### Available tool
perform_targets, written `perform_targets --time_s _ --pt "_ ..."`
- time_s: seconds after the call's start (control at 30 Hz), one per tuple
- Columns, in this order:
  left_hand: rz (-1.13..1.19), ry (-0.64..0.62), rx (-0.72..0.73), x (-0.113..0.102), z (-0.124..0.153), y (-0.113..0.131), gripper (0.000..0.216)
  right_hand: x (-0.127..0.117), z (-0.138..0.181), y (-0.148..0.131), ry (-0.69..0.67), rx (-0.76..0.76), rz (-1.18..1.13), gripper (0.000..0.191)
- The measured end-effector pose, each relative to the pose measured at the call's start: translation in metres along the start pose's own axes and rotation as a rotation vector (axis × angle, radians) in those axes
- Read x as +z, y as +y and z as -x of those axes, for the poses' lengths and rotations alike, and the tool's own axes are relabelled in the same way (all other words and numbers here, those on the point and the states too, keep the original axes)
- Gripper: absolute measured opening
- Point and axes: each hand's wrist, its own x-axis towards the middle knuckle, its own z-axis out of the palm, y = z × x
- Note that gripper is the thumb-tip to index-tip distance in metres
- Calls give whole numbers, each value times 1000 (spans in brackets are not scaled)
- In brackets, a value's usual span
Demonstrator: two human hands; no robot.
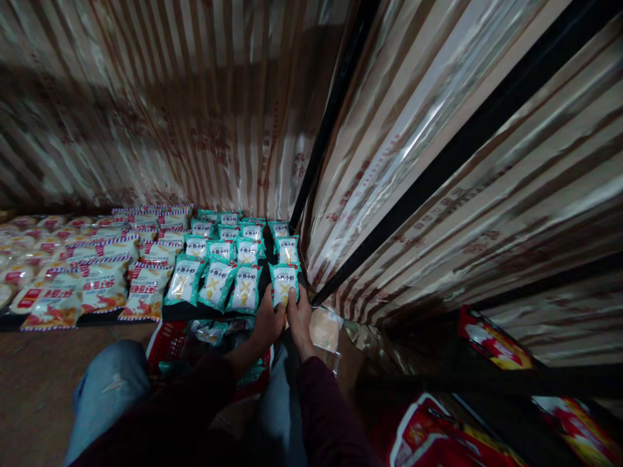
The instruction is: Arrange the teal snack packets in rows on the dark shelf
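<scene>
Both my hands meet at one teal snack packet (283, 280) at the front right end of a low black shelf (170, 312). My left hand (267, 322) grips its lower left edge with curled fingers. Beside it, my right hand (299, 316) pinches the lower right edge. More teal packets (217, 280) lie in rows to the left and behind. My dark red sleeves and blue jeans fill the foreground.
White, red and blue snack packets (102, 287) cover the shelf's left part. Striped foil sheeting (204, 104) forms the back wall and right side, crossed by black bars (452, 152). A red basket (168, 342) with packets sits by my knees. Red bags (491, 344) lie at right.
</scene>
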Motion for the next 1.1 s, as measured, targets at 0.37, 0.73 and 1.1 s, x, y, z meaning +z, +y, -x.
perform_targets --time_s 0.37,0.73,1.1 --pt "-29 -35 39 19 -28 -2 63 17 -34 19 92 -101 109 52" --pt "-92 -96 68 28 -38 -6 60 20 -44 29 122 -124 104 55" --pt "-191 -117 75 35 -44 -13 58 24 -38 37 47 -233 372 57"
